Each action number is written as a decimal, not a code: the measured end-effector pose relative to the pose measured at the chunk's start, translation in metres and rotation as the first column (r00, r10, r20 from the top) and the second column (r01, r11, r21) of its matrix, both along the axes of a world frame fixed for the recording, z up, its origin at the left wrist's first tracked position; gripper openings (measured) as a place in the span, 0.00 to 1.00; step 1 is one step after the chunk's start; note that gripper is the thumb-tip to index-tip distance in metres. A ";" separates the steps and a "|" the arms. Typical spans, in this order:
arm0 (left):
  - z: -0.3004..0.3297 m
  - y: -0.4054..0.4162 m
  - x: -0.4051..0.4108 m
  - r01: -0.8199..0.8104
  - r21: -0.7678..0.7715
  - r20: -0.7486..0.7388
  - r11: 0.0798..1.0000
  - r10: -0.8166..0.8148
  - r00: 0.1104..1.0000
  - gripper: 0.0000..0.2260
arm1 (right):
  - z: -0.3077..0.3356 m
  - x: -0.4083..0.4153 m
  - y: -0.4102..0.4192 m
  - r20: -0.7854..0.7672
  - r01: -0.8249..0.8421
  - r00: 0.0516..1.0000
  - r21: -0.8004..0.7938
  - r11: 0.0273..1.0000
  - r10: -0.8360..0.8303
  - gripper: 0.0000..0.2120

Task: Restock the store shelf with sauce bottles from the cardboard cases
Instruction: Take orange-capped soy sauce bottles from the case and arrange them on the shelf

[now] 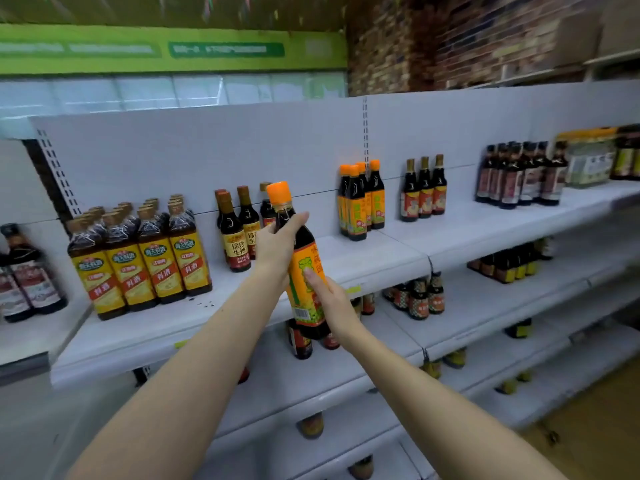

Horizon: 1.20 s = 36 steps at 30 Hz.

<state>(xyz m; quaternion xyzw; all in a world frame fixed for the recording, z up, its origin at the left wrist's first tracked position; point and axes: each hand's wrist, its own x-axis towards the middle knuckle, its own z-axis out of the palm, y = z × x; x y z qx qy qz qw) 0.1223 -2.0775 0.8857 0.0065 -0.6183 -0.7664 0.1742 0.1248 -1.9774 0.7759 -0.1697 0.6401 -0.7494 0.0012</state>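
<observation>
I hold one dark sauce bottle [304, 261] with an orange cap and an orange-yellow label, tilted, in front of the top white shelf [346, 258]. My left hand [278, 242] grips its neck and shoulder. My right hand [329, 296] holds the lower label from the right side, thumb lying on the front. A cluster of matching orange-capped bottles [362, 199] stands on the same shelf to the right. No cardboard case is in view.
Yellow-labelled cooking wine bottles [138, 258] crowd the shelf's left, brown-capped soy bottles [239, 230] stand behind my left hand. Gold-capped bottles [424, 190] and dark bottles [519, 178] stand further right. Lower shelves [485, 306] hold scattered bottles.
</observation>
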 end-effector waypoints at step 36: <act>-0.032 0.177 -0.326 -0.195 -0.171 -0.053 0.966 0.188 0.981 0.06 | -0.014 -0.362 0.193 -0.092 -0.218 0.968 0.158 0.963 0.235 0.22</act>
